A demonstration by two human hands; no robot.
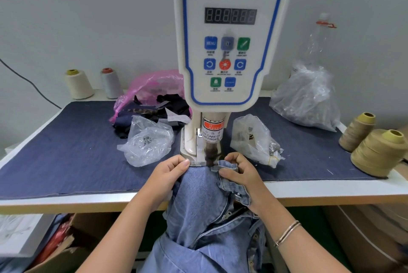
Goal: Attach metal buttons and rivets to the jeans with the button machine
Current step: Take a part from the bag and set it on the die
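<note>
The white servo button machine (229, 36) stands at the middle of the table, its dark punch head (211, 151) blurred just above the cloth. Light blue jeans (198, 197) with an undone zip hang from the table edge up to the punch. My left hand (167, 173) pinches the waistband edge left of the punch. My right hand (239, 173) grips the folded waistband flap and belt loop on the right of it. A clear bag of metal buttons (254, 138) lies right of the machine, and another clear bag of small metal parts (148, 140) lies left of it.
Dark blue denim cloth (77, 151) covers the table. A pink bag (154, 87) with dark fabric scraps sits behind, a large clear bag (309, 98) at back right. Thread cones stand at back left (78, 85) and at the right edge (375, 153). Cardboard boxes lie below.
</note>
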